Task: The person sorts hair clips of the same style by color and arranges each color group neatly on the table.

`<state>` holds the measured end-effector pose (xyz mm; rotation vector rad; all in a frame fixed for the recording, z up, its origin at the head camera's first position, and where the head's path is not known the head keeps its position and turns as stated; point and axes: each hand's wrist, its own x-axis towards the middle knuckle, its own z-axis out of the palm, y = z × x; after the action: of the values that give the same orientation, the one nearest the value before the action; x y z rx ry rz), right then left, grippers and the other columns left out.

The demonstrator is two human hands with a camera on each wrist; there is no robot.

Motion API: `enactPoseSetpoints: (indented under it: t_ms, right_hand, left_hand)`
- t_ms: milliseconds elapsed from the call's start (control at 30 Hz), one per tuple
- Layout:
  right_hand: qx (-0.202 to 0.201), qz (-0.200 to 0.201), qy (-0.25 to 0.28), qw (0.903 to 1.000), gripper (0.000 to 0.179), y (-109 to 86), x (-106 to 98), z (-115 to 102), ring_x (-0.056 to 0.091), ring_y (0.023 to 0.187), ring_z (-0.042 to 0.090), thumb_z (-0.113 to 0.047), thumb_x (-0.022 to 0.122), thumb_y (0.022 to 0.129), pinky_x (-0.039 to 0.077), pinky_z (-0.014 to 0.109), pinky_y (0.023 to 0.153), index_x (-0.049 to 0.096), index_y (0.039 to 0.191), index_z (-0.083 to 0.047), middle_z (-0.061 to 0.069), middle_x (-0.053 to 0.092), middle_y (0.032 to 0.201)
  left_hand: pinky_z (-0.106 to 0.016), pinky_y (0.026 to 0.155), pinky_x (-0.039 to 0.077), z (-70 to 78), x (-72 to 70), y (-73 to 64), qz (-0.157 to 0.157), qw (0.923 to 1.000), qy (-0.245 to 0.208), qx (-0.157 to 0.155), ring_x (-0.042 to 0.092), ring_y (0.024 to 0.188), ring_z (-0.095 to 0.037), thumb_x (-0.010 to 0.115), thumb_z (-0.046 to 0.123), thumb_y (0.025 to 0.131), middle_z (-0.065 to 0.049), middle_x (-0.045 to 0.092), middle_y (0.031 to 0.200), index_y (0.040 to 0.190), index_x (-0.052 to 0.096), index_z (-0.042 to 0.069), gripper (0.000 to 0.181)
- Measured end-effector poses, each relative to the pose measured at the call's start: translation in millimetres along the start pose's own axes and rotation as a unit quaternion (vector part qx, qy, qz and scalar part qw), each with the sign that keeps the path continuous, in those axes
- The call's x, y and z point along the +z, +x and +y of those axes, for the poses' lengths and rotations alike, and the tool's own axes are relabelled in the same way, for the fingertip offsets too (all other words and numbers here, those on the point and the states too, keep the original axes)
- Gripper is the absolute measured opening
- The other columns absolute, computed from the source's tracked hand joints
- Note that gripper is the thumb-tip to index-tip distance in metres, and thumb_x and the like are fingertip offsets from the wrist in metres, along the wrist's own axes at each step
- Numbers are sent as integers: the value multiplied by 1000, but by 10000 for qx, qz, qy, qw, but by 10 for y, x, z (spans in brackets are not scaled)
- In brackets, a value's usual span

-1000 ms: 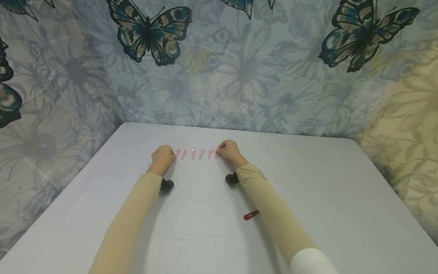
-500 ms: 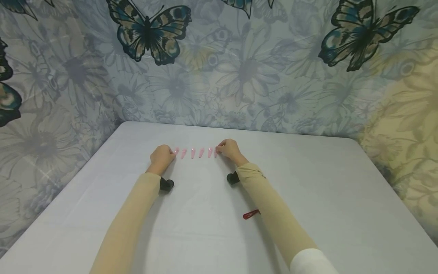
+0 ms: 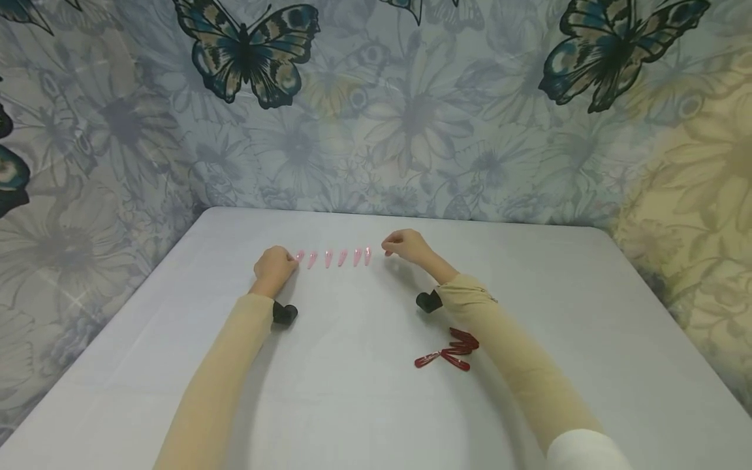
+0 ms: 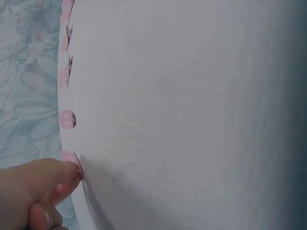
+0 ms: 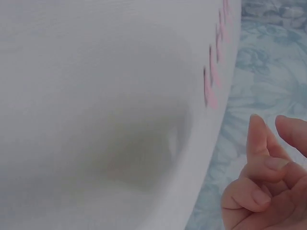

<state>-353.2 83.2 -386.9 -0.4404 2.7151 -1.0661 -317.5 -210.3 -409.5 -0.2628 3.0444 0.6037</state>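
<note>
Several pink snap hair clips (image 3: 328, 259) stand out in a side-by-side row near the far side of the white table. At the row's left end my left hand (image 3: 275, 269) pinches the leftmost pink hair clip (image 4: 70, 156) between thumb and finger, partly hiding it. My right hand (image 3: 409, 247) hovers just right of the rightmost pink hair clip (image 3: 367, 256), apart from it. In the right wrist view its thumb and index finger (image 5: 256, 136) are separated, with the other fingers loosely bent and nothing held.
A loose pile of dark red snap hair clips (image 3: 427, 360) lies by my right forearm. The white table (image 3: 352, 365) reaches back to a wall covering (image 3: 423, 143) with butterflies and flowers. Each wrist carries a black camera mount (image 3: 285, 314).
My right hand has let go of the rightmost pink hair clip and drawn back to the right. More red clips show as that forearm shifts. The left hand keeps its place.
</note>
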Motion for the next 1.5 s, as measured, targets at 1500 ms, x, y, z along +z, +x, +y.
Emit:
enactPoseSetpoints:
  t_ms: [1500]
  right_hand:
    - [-576, 210, 424, 9972, 14, -2184, -283, 386, 57, 68, 7, -12, 64, 92, 45, 21, 64, 68, 90, 1, 9, 69, 77]
  left_hand:
    - [-14, 46, 27, 1022, 272, -1795, 337, 9130, -1370, 3829, 29, 48, 3, 73, 21, 85, 3, 49, 51, 90, 70, 11, 12]
